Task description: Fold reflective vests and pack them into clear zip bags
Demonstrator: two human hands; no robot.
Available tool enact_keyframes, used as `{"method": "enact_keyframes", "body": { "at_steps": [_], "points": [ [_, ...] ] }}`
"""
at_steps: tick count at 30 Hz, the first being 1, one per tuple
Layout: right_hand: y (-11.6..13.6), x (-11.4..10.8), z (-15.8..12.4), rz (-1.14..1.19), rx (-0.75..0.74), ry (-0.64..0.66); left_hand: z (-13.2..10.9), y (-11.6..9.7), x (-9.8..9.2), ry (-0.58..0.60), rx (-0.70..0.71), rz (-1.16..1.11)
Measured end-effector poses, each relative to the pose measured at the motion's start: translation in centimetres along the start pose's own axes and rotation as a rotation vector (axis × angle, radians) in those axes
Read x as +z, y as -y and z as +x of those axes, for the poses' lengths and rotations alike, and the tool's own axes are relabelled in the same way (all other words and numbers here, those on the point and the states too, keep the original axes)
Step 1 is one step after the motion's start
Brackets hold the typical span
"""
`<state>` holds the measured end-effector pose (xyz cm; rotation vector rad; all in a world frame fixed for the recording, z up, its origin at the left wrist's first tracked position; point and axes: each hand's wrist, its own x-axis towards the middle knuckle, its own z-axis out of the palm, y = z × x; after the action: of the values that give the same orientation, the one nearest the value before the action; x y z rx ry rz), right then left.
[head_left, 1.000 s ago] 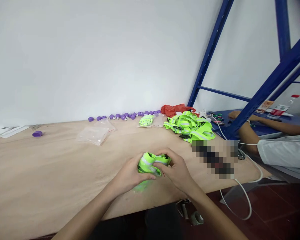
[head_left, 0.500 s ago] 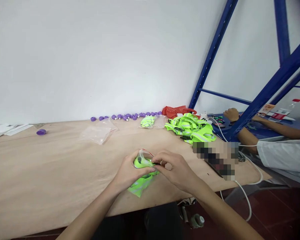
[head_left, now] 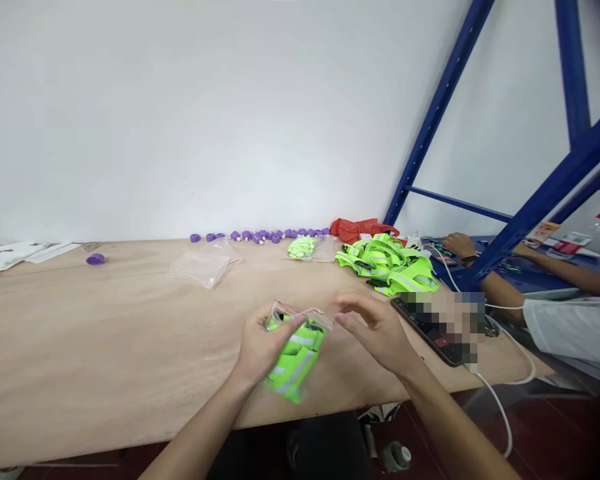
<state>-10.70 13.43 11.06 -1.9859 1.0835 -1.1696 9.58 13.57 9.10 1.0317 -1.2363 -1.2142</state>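
My left hand [head_left: 264, 343] grips a clear zip bag [head_left: 325, 321] near its top, thumb across the front. Inside the bag is a folded neon-green reflective strap [head_left: 296, 360] with silver stripes. Just right of the bag's mouth, my right hand [head_left: 373, 327] holds nothing, its fingers apart and slightly curled. Beyond my right hand lies a loose pile of neon-green reflective straps [head_left: 387, 263] with black buckles. Another bagged green strap [head_left: 301, 247] rests farther back.
Flat clear bags [head_left: 203, 263] lie at mid-table. Purple caps [head_left: 263, 235] line the wall, with one purple cap [head_left: 95, 259] to the left. A phone [head_left: 430, 333] and white cable [head_left: 500, 413] are at right. Beyond the blue frame [head_left: 520, 233] are another person's arms [head_left: 500, 293].
My right hand has let go of the bag's edge and moved right, its fingers opening. The bag now lies flatter toward me in my left hand, showing more of the green strap.
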Motion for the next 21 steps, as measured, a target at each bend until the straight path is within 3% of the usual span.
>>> {"method": "enact_keyframes", "body": {
  "at_steps": [3, 8, 12, 17, 21],
  "points": [
    [-1.2, 1.7, -0.4, 0.236, 0.174, -0.104, 0.5, 0.2, 0.2, -0.078, 0.000, -0.127],
    [-2.1, 4.2, -0.7, 0.320, 0.195, -0.211, 0.6, 1.7, -0.3, -0.084, 0.053, -0.236],
    [-2.6, 4.5, -1.2, 0.324, 0.205, -0.296, 0.6, 3.1, -1.4, -0.083, 0.053, -0.229],
    [-3.1, 4.6, -1.3, 0.345, 0.225, -0.311, 0.5, 3.2, -2.5, 0.092, 0.053, -0.185],
    [-2.6, 4.4, -1.0, 0.335, 0.212, -0.278, 0.2, 2.8, -2.3, 0.042, 0.078, -0.159]
  ]
}}
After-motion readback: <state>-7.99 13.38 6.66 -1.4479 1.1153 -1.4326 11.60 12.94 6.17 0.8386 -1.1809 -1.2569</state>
